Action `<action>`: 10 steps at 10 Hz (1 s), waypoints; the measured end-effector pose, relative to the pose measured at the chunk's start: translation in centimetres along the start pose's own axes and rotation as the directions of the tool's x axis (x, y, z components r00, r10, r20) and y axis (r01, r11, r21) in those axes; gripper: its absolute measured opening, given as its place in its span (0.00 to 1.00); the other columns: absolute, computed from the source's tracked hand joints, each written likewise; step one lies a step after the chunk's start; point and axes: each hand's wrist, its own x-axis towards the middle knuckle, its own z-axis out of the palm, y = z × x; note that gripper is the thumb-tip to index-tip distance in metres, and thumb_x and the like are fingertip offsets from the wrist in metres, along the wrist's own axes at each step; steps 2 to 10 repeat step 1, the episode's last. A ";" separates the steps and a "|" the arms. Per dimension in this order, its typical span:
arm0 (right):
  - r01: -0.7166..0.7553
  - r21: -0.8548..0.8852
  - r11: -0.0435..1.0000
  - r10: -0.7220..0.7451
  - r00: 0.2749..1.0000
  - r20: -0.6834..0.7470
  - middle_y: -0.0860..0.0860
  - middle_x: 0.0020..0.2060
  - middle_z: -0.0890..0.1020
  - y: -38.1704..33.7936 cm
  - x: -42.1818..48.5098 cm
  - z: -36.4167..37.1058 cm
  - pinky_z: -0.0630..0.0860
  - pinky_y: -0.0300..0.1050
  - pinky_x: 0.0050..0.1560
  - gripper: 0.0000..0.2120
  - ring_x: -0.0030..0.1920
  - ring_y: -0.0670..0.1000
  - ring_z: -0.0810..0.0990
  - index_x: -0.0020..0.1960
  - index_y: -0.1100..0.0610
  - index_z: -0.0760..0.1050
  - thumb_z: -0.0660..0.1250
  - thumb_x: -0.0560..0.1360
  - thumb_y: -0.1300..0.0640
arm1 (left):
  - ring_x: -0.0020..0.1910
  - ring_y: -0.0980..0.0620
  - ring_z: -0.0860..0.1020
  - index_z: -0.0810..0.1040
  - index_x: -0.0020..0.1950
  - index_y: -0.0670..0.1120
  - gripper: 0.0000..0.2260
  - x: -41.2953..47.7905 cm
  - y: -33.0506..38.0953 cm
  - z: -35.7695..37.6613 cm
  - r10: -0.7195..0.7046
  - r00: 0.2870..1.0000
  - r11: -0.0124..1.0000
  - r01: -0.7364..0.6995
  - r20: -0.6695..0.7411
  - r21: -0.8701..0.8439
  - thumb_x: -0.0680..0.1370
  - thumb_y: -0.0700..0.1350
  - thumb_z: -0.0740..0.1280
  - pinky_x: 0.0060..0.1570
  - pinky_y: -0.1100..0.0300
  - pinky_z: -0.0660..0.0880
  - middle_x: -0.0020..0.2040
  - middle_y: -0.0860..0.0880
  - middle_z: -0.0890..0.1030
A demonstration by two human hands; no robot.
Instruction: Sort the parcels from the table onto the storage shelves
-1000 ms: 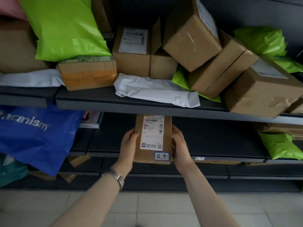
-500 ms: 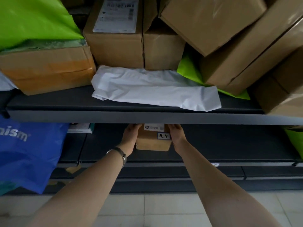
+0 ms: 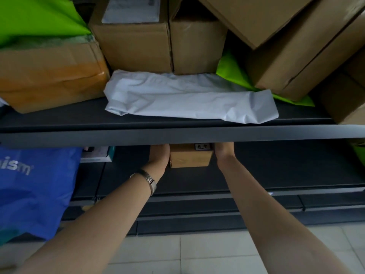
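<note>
A small brown cardboard parcel point(image 3: 190, 158) with a little label on its top sits deep on the lower dark shelf point(image 3: 276, 175), half hidden under the front lip of the upper shelf point(image 3: 177, 135). My left hand point(image 3: 159, 158) presses its left side and my right hand point(image 3: 224, 155) its right side. The fingers of both hands are hidden behind the lip. A metal watch is on my left wrist.
The upper shelf carries a white poly bag point(image 3: 189, 97), several cardboard boxes point(image 3: 134, 42), a taped box point(image 3: 51, 76) and green mailers point(image 3: 33, 18). A blue bag point(image 3: 33, 186) hangs at the left. Tiled floor point(image 3: 197, 252) lies below.
The parcel has gone further back onto the lower shelf with both hands on it. My head has moved closer, so the upper shelf lip now hides most of the parcel.
</note>
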 end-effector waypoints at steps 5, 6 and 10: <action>0.088 0.135 0.987 -0.084 0.996 -0.033 0.45 0.48 0.79 -1.9 -3.7 -1.6 0.76 0.31 0.43 0.08 0.45 0.39 0.81 0.58 0.50 0.75 0.59 0.84 0.58 | 0.50 0.52 0.72 0.74 0.48 0.50 0.10 -2.6 2.0 -2.4 0.092 0.996 0.995 -0.092 -0.015 -0.032 0.85 0.41 0.57 0.51 0.61 0.68 0.48 0.51 0.75; 0.088 0.135 0.987 -0.084 0.996 -0.033 0.45 0.48 0.79 -1.9 -3.7 -1.6 0.76 0.31 0.43 0.08 0.45 0.39 0.81 0.58 0.50 0.75 0.59 0.84 0.58 | 0.50 0.52 0.72 0.74 0.48 0.50 0.10 -2.6 2.0 -2.4 0.092 0.996 0.995 -0.092 -0.015 -0.032 0.85 0.41 0.57 0.51 0.61 0.68 0.48 0.51 0.75; 0.088 0.135 0.987 -0.084 0.996 -0.033 0.45 0.48 0.79 -1.9 -3.7 -1.6 0.76 0.31 0.43 0.08 0.45 0.39 0.81 0.58 0.50 0.75 0.59 0.84 0.58 | 0.50 0.52 0.72 0.74 0.48 0.50 0.10 -2.6 2.0 -2.4 0.092 0.996 0.995 -0.092 -0.015 -0.032 0.85 0.41 0.57 0.51 0.61 0.68 0.48 0.51 0.75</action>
